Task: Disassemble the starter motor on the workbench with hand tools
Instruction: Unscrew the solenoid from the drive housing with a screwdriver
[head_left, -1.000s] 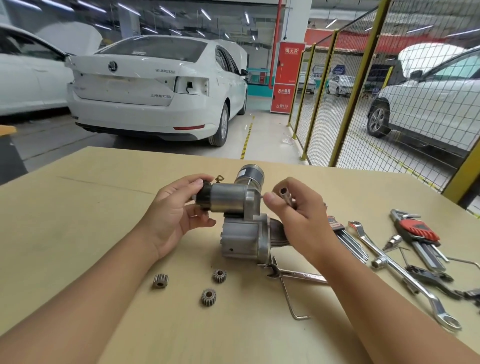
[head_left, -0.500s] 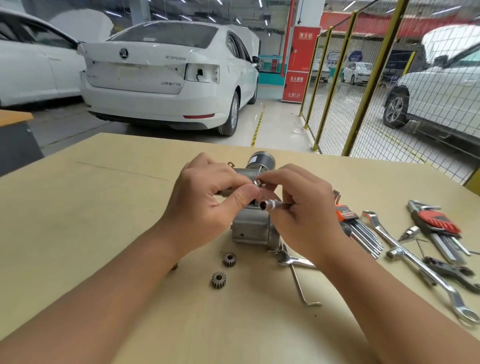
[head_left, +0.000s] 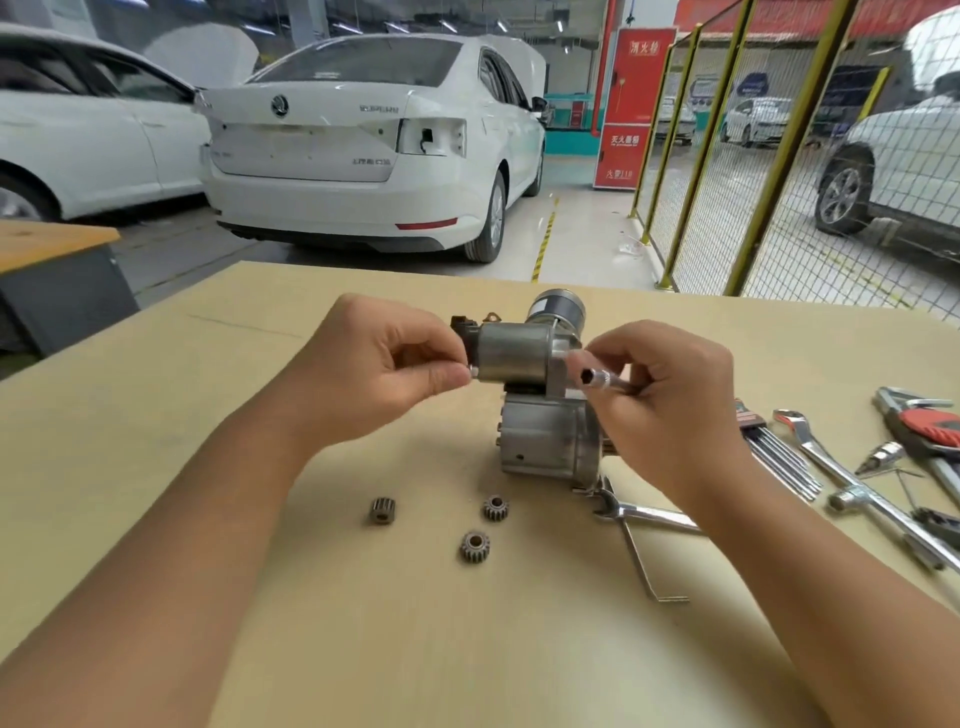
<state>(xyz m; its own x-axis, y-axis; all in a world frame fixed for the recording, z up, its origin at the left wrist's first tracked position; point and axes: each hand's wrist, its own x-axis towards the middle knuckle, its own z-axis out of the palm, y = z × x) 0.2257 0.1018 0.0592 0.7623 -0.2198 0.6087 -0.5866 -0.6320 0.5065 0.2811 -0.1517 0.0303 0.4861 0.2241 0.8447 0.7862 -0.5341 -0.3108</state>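
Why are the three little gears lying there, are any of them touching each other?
Apart. The head view shows bare table between all three gears: one on the left, one nearer the motor, one closest to the camera.

Bright, even light from ceiling strip lamps. Soft, faint shadows on the workbench. Wide-angle bending at edges; slight overall softness.

left: bare workbench | front: gears | right: tools, seemingly crowded

Left hand pinches the starter motor end; right hand grips a socket driver.
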